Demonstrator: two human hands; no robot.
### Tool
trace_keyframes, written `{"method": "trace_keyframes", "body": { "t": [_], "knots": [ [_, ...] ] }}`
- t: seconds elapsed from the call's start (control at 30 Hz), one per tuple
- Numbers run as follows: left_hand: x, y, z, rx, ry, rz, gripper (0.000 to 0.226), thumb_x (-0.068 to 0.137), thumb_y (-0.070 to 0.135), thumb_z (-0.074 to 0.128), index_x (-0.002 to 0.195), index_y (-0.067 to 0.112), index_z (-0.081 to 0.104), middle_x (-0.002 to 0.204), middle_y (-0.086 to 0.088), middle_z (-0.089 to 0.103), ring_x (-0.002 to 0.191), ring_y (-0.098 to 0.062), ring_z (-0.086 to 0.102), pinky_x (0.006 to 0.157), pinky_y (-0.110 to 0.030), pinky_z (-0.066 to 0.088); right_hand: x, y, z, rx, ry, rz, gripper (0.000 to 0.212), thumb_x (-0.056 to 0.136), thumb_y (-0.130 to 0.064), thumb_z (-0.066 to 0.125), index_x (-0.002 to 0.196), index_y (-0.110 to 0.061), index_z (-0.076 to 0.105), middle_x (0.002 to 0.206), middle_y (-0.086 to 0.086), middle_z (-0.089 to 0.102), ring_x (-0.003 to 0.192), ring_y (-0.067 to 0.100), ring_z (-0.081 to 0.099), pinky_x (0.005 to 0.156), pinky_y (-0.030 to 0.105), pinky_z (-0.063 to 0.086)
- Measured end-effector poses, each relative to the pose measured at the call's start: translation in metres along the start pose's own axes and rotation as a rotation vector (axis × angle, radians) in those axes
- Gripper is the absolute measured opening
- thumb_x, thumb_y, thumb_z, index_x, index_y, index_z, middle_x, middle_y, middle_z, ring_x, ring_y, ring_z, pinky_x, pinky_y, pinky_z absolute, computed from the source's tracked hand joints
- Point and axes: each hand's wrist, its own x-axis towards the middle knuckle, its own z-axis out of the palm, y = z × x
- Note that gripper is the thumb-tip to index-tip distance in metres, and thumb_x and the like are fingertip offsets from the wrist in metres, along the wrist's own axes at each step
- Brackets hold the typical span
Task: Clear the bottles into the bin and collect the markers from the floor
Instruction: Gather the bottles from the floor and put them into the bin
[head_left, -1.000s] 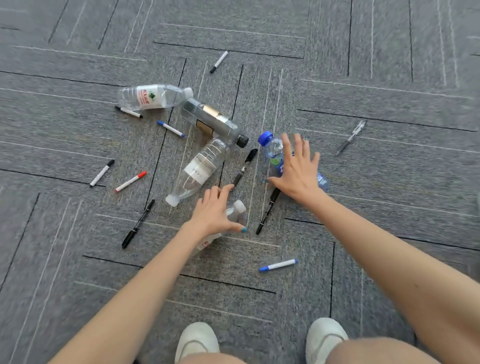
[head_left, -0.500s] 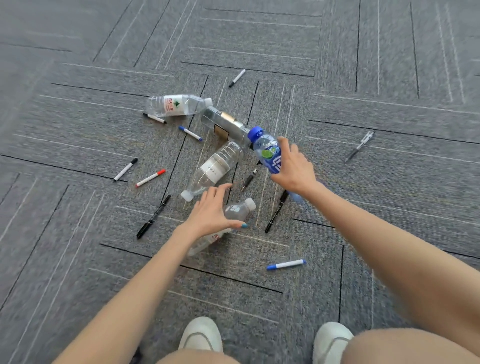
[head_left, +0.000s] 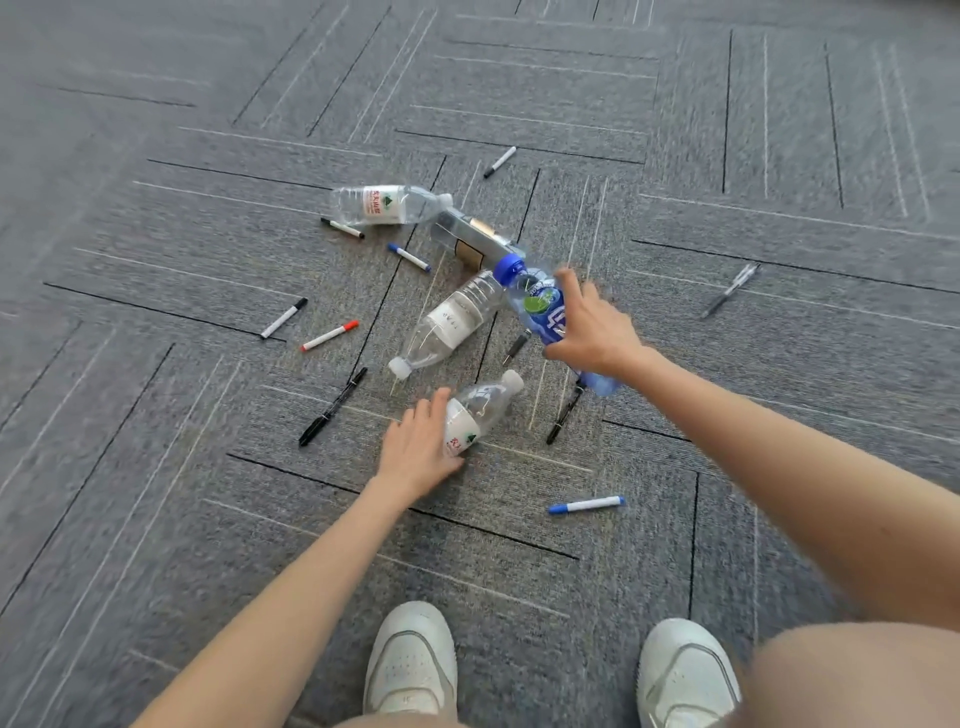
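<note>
Grey carpet-tile floor (head_left: 156, 467). Left hand (head_left: 418, 447) wraps the base end of the small clear bottle (head_left: 485, 408), which lies on the carpet, long axis toward 1 o'clock, cap at the far end. Right hand (head_left: 592, 327) grips the blue-capped bottle (head_left: 537, 306), cap toward 11 o'clock, apparently raised. Bin not in view.

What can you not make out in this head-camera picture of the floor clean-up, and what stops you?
1. Bin: nowhere in the head view, outside the frame.
2. Blue bottle: its middle is hidden by the right hand; the rest is motion-blurred.
3. Small bottle: the left hand covers its base; whether the fingers grip it is unclear.
4. Black marker: top end hidden under the blue bottle.
</note>
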Motion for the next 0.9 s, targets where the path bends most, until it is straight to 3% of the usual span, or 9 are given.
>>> {"method": "trace_keyframes", "body": {
  "t": [0.1, 0.17, 0.27, 0.47, 0.57, 0.7, 0.9],
  "knots": [
    [0.003, 0.001, -0.009, -0.136, 0.09, -0.034, 0.066, 0.073, 0.036, 0.071, 0.123, 0.015, 0.034, 0.107, -0.004, 0.053, 0.081, -0.016, 0.052, 0.059, -0.021, 0.036, -0.004, 0.001, -0.003, -0.012, 0.0, 0.0, 0.094, 0.072, -0.028, 0.076, 0.143, -0.025, 0.016, 0.117, 0.014, 0.048, 0.087, 0.027, 0.059, 0.069, 0.039, 0.058],
    [0.01, 0.004, -0.021, -0.233, 0.136, -0.06, 0.066, 0.071, 0.036, 0.072, 0.122, 0.016, 0.034, 0.099, -0.002, 0.053, 0.07, -0.014, 0.053, 0.051, -0.017, 0.031, -0.006, 0.003, -0.007, -0.006, 0.013, 0.012, 0.093, 0.072, -0.028, 0.076, 0.143, -0.024, 0.017, 0.115, 0.014, 0.049, 0.086, 0.027, 0.059, 0.069, 0.04, 0.058],
    [0.027, 0.011, -0.049, -0.317, 0.185, -0.066, 0.067, 0.069, 0.038, 0.074, 0.119, 0.017, 0.034, 0.092, -0.002, 0.058, 0.066, -0.014, 0.059, 0.046, -0.019, 0.038, -0.006, 0.007, -0.014, 0.013, 0.032, 0.037, 0.092, 0.073, -0.027, 0.076, 0.143, -0.024, 0.017, 0.114, 0.014, 0.049, 0.085, 0.026, 0.057, 0.068, 0.037, 0.055],
    [0.07, 0.045, -0.097, -0.353, 0.146, 0.034, 0.062, 0.067, 0.04, 0.075, 0.109, 0.019, 0.033, 0.091, -0.003, 0.058, 0.072, -0.017, 0.063, 0.054, -0.032, 0.056, -0.003, 0.024, -0.033, 0.056, 0.083, 0.11, 0.091, 0.072, -0.031, 0.076, 0.142, -0.022, 0.018, 0.117, 0.014, 0.049, 0.088, 0.031, 0.059, 0.071, 0.042, 0.055],
    [0.093, 0.075, -0.12, -0.363, 0.141, 0.102, 0.061, 0.069, 0.038, 0.074, 0.111, 0.017, 0.035, 0.09, -0.003, 0.059, 0.074, -0.018, 0.063, 0.056, -0.032, 0.055, -0.001, 0.048, -0.056, 0.122, 0.132, 0.197, 0.092, 0.072, -0.033, 0.075, 0.142, -0.02, 0.018, 0.12, 0.015, 0.048, 0.095, 0.036, 0.06, 0.073, 0.04, 0.05],
    [0.124, 0.128, -0.154, -0.39, 0.137, 0.161, 0.069, 0.056, 0.052, 0.065, 0.111, 0.02, 0.038, 0.093, -0.002, 0.064, 0.082, -0.026, 0.065, 0.073, -0.042, 0.057, -0.01, 0.093, -0.101, 0.185, 0.242, 0.346, 0.088, 0.073, -0.032, 0.074, 0.141, -0.019, 0.02, 0.122, 0.015, 0.047, 0.104, 0.037, 0.057, 0.076, 0.04, 0.042],
    [0.157, 0.231, -0.189, -0.396, 0.108, 0.39, 0.059, 0.067, 0.044, 0.071, 0.11, 0.019, 0.039, 0.092, -0.003, 0.063, 0.079, -0.024, 0.062, 0.069, -0.037, 0.055, -0.043, 0.168, -0.17, 0.192, 0.351, 0.566, 0.093, 0.073, -0.034, 0.076, 0.144, -0.021, 0.018, 0.126, 0.016, 0.047, 0.11, 0.038, 0.056, 0.082, 0.041, 0.044]
  ]
}}
